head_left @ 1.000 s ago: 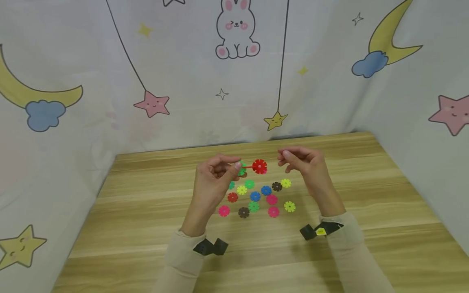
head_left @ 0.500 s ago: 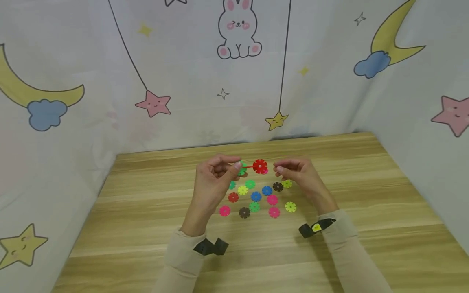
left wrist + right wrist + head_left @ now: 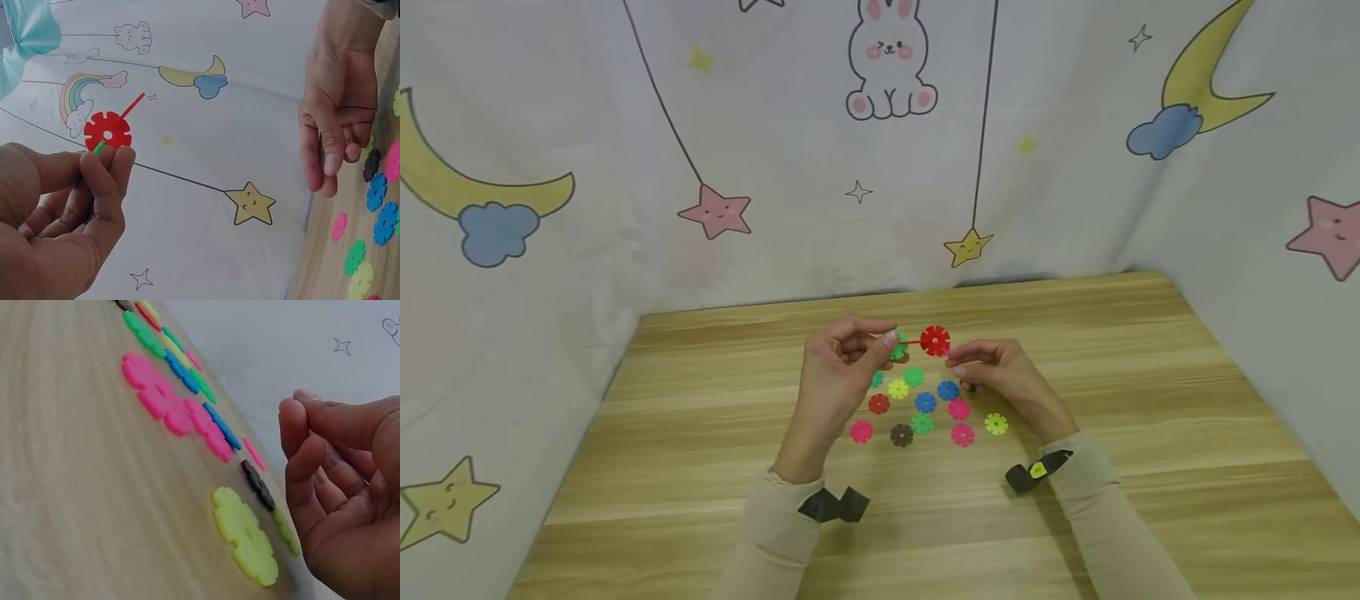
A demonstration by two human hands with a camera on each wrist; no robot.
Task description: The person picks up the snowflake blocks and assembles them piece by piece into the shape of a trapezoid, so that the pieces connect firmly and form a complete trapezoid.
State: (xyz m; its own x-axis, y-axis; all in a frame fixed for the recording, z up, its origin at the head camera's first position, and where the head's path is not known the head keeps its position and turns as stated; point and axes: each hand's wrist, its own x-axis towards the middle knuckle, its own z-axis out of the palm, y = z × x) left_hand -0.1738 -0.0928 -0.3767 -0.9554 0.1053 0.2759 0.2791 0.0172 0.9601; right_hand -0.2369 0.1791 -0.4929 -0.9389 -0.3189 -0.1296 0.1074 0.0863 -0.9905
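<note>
My left hand point(image 3: 842, 362) is raised over the table and pinches a green snowflake building disc point(image 3: 900, 343) between thumb and fingers. Slotted to that green disc is a red disc seen edge-on point(image 3: 910, 342) in the head view, with another red disc point(image 3: 936, 341) facing me at its end. The left wrist view shows the red pieces point(image 3: 108, 130) just past the fingertips. To the right, my right hand point(image 3: 1003, 371) hangs over the loose discs with fingers loosely bent and nothing visible in them. In the head view it hides a yellow disc and part of a brown disc point(image 3: 967, 387).
Several loose discs lie on the wood-grain table point(image 3: 700, 467): a blue disc point(image 3: 926, 402), a pink disc point(image 3: 963, 434), a yellow disc point(image 3: 996, 423), a brown disc point(image 3: 902, 435) and others. A white printed curtain point(image 3: 805, 167) stands behind the table and along both sides.
My right hand has come left and down, toward the loose discs and closer to the red disc. The left hand and its joined discs have stayed nearly still.
</note>
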